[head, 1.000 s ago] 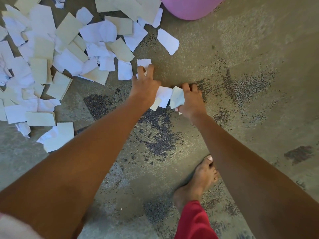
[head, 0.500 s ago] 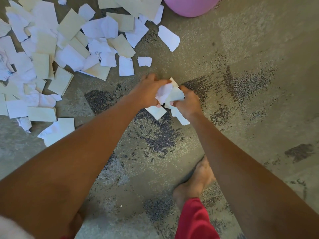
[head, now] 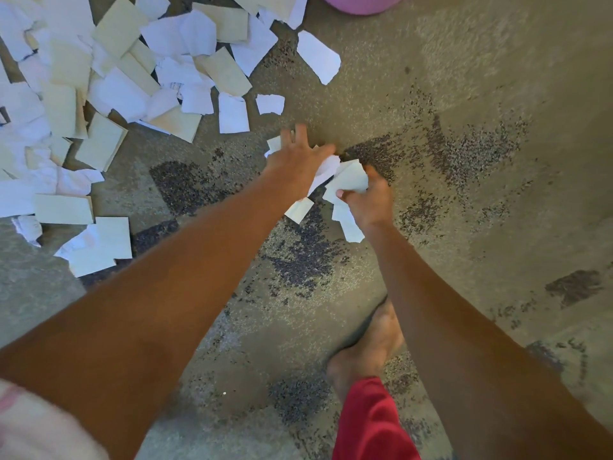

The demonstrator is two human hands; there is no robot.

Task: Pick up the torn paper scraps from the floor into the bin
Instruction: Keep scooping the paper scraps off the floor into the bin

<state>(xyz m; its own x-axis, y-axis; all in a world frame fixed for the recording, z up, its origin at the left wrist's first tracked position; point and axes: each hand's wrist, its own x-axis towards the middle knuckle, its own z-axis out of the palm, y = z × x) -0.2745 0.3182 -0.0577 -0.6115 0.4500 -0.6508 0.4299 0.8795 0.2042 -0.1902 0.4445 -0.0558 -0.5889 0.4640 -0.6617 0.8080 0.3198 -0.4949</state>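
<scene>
My right hand (head: pixel 370 199) is closed around a bunch of white paper scraps (head: pixel 348 180), some hanging below the fist. My left hand (head: pixel 297 157) lies just to its left, fingers spread and pointing away from me, touching the scraps in the bunch and covering a small scrap on the floor. A big heap of white and cream torn paper scraps (head: pixel 109 91) covers the floor at the upper left. Two single scraps (head: pixel 318 56) (head: pixel 270 103) lie between the heap and my hands. The pink bin (head: pixel 360 3) shows only its lower edge at the top.
The floor is mottled grey-green concrete with dark patches (head: pixel 300 257). My bare foot (head: pixel 366 346) and a red trouser leg (head: pixel 371 423) are under my right forearm. Bare floor lies to the right of my hands.
My left hand has opened and reached forward off the bunch toward the floor scraps. My right hand has kept the bunch and shifted slightly right.
</scene>
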